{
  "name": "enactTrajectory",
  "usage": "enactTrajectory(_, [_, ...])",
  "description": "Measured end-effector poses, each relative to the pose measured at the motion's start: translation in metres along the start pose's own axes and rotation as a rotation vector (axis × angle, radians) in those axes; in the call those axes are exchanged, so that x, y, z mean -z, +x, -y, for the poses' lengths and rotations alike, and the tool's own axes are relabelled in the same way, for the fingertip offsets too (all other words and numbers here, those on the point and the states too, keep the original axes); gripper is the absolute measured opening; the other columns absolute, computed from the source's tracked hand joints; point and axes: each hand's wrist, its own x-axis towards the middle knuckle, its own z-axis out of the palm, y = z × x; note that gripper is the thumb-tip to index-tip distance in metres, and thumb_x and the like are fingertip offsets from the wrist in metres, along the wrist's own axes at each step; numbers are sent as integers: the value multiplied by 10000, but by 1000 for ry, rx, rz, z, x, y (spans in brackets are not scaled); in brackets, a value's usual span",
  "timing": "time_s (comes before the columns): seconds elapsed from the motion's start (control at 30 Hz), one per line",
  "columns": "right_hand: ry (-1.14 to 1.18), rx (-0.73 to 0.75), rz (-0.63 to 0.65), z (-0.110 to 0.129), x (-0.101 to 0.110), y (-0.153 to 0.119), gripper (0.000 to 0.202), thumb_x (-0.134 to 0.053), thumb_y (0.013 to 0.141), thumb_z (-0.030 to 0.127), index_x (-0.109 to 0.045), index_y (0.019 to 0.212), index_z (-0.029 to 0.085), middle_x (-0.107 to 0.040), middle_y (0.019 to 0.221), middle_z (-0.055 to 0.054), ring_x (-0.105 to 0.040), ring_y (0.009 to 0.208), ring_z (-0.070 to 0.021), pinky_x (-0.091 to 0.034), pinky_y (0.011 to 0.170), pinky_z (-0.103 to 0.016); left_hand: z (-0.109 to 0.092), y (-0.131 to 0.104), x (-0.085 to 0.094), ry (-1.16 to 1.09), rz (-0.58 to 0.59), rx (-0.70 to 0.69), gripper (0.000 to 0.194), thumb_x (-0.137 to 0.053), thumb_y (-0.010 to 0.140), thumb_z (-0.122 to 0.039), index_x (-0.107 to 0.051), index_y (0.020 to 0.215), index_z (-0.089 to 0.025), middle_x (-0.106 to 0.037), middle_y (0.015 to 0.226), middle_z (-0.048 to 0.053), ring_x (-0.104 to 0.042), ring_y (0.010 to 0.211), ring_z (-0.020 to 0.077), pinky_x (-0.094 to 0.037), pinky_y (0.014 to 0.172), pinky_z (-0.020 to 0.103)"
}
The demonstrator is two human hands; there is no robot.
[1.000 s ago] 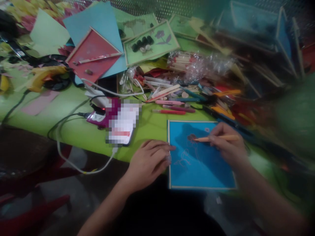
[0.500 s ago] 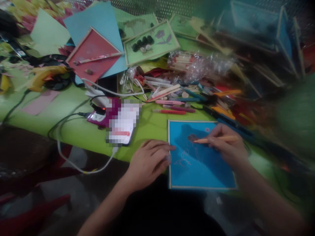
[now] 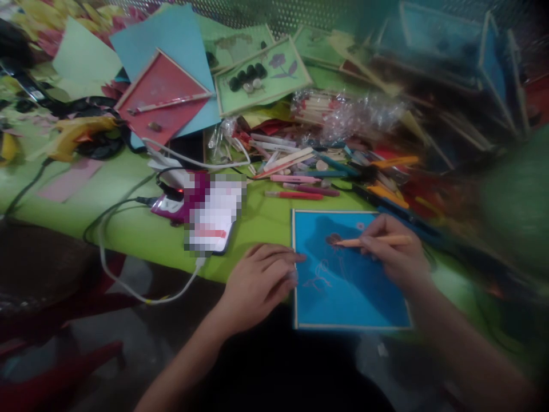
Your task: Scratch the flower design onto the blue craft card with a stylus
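A blue board (image 3: 360, 303) with thin pale wooden strips along its edges lies on the green table near me. It bears a brown flower shape, thin orange lines and a small pink spot. My right hand (image 3: 392, 249) pinches an orange pen (image 3: 373, 241), its tip touching the board by the brown flower. My left hand (image 3: 261, 280) lies over the board's left edge with its fingers stretched out and nothing held in them.
A phone (image 3: 217, 214) with a white cable lies left of the board, beside a purple device (image 3: 175, 206). Pens (image 3: 295, 195) and sticks are scattered behind it. Framed red (image 3: 165, 109) and green (image 3: 278, 86) boards lie farther back, with a yellow glue gun (image 3: 79, 134) at left.
The pen's tip has shifted slightly left and up on the board, with my right hand moving a little. My left hand stays in place.
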Motion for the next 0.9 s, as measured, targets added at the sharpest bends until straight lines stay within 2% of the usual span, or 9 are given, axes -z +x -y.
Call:
enactTrajectory(0.17, [53,-29,-11,0,0,0,200,-771,811,311,-616,704,246,-607,578,30,-483,536,-141,-420,589,-313,1,-2,-2,-16,-1,-4,92,-528,1088,-253,-591,1021,-248,-793,1312,-22,-695,1216,223,-439,997,411])
enactTrajectory(0.43, [35,-33,-2,-5,3,0,200,-782,818,334,-636,718,243,-600,581,40,-537,569,-145,-412,616,-315,2,-2,-2,-7,4,-5,85,-537,1084,-237,-613,1046,-241,-788,1329,-31,-691,1220,215,-432,999,400])
enactTrajectory(0.9, [19,-25,2,1,2,0,152,-759,803,290,-641,720,242,-606,545,51,-509,508,-122,-403,582,-302,1,-1,-1,-8,-11,-6,77,-532,1088,-246,-600,1052,-243,-794,1313,-23,-697,1215,217,-440,987,396])
